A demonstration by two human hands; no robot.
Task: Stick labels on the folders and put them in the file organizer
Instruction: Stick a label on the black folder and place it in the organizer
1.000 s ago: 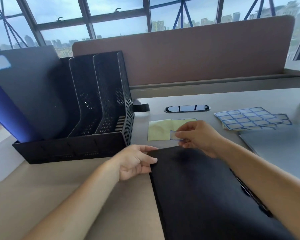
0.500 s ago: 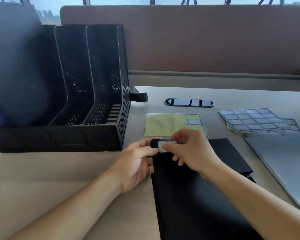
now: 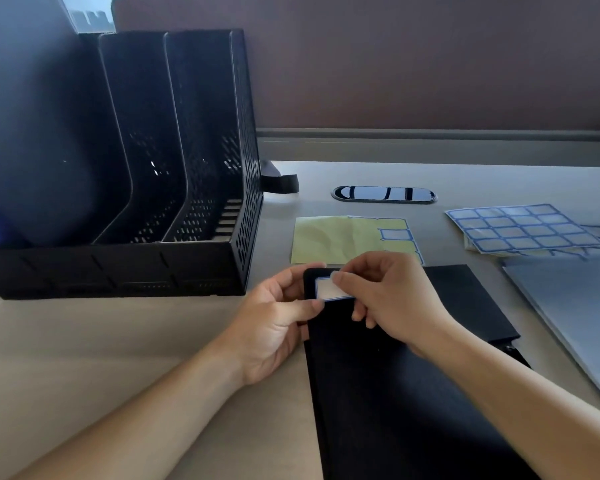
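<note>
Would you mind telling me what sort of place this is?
Most likely an office workstation: a fabric partition backs the desk, an oval cable port is set into it, and a black file organizer stands on it at the left.

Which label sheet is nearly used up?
The yellow sheet beside the file organizer: mostly bare backing, one label visible at its right edge. The right-hand sheet shows a full grid.

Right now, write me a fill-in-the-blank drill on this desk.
A blue-bordered label is pinched against the corner of the ____ folder.
The file organizer stands to the folder's ____.
The backing sheet beyond the folder is pale ____.
Missing words: black; left; yellow.
</note>
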